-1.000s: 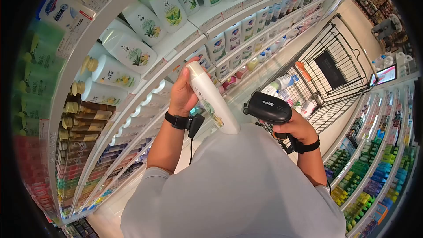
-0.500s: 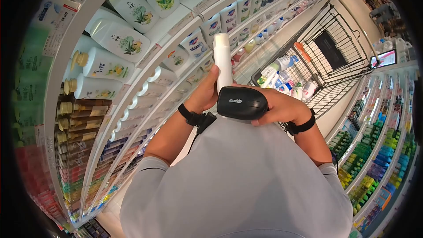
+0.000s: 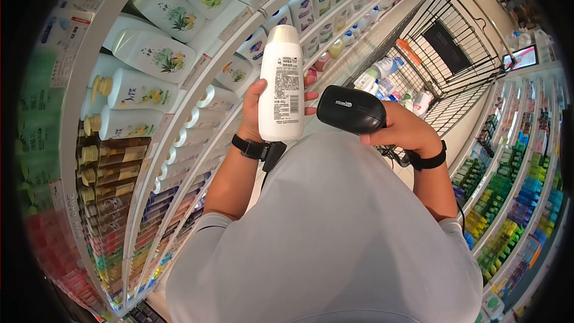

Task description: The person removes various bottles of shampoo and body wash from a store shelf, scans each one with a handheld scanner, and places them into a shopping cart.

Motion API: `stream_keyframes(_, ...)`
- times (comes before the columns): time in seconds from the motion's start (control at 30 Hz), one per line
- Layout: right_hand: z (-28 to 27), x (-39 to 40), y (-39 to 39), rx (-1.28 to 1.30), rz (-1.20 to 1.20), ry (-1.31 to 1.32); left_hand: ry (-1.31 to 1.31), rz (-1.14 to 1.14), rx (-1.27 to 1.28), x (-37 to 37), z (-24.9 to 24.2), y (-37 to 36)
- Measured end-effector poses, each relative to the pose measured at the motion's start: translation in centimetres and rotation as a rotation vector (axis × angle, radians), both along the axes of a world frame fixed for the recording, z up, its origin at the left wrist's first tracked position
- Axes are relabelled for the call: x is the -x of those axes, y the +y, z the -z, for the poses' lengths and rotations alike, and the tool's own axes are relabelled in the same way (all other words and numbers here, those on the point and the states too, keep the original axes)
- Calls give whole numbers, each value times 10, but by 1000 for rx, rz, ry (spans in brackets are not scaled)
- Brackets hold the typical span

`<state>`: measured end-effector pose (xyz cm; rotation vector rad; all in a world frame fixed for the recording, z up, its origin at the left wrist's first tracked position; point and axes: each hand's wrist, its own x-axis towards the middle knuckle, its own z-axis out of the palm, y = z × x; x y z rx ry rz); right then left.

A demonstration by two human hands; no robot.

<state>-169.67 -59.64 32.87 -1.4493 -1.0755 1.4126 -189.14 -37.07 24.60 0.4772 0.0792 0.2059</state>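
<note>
A white bottle [image 3: 281,81] with a pale cap stands upright in my left hand [image 3: 253,110], its back label with small print and a barcode facing me. The thumb lies along the left side and fingertips show at the right edge. My right hand [image 3: 412,130] grips a black barcode scanner [image 3: 351,109], whose rounded head sits just right of the bottle, apart from it. The scanner's handle is mostly hidden below the head. Black straps circle both wrists.
Shelves [image 3: 224,39] of white bottles and pump bottles [image 3: 140,91] run along my left. Ahead to the right stands a wire shopping cart [image 3: 472,21] holding several bottles and packs. More stocked shelves [image 3: 508,203] and a small screen [image 3: 520,58] are at the right.
The bottle has turned from its narrow side to its printed back and moved slightly left. My right hand with the scanner has shifted right and a little up, away from the bottle.
</note>
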Motion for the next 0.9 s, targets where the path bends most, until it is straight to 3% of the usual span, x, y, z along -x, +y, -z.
stream_keyframes(0.2,-10,3,0,-7,-6,-103,-94,134,50,-4,1,-1)
stream_keyframes(0.27,-15,8,1,-11,-64,-203,42,27,-35,-9,-2,-8)
stream_keyframes(0.47,-17,13,2,0,-87,-239,12,169,28,-8,-7,-15)
stream_keyframes(0.9,-1,9,-19,-20,-23,-250,147,180,-147,-27,-3,-24)
